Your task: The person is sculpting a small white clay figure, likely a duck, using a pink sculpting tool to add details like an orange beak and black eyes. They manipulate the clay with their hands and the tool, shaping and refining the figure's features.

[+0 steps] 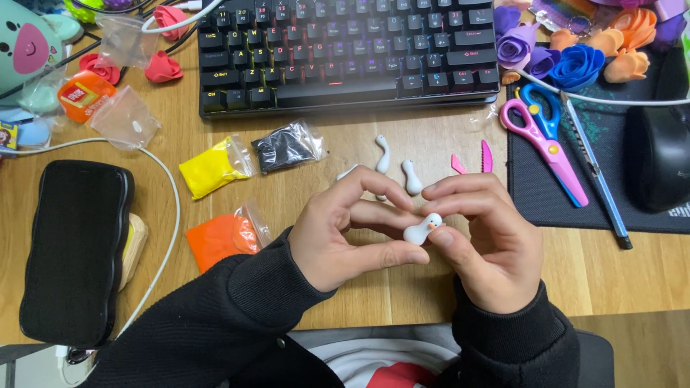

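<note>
Both my hands meet over the wooden desk (359, 294) near its front edge. Between their fingertips sits a small white clay figure (422, 229) with a tiny orange beak. My left hand (345, 230) pinches it from the left with thumb and fingers. My right hand (481, 237) grips it from the right. Just behind my fingers lie white clay pieces: a curved neck shape (383, 152) and a bowling-pin shape (411, 177). A pink clay tool (486, 156) lies beside them.
A black keyboard (345, 50) runs along the back. Bags of yellow (212, 167), black (287, 146) and orange clay (224, 237) lie at left, beside a black case (75, 251) and white cable. Pink-blue scissors (543, 140), a mouse (658, 154) and clay flowers (575, 65) occupy the right.
</note>
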